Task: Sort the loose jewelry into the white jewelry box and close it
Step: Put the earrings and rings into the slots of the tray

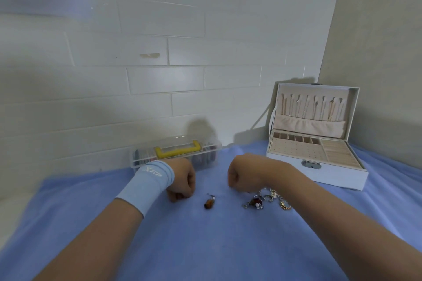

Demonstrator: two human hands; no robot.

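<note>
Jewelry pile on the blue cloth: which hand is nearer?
Right. The right hand is at the upper-left edge of the jewelry pile, contact unclear. The left hand sits farther left, beyond the brown pendant lying between it and the pile.

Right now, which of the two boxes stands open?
The white jewelry box at right, lid raised over its beige trays; the clear box with the yellow handle is shut.

Matt blue cloth (205,246), clear plastic case (175,151)
</note>
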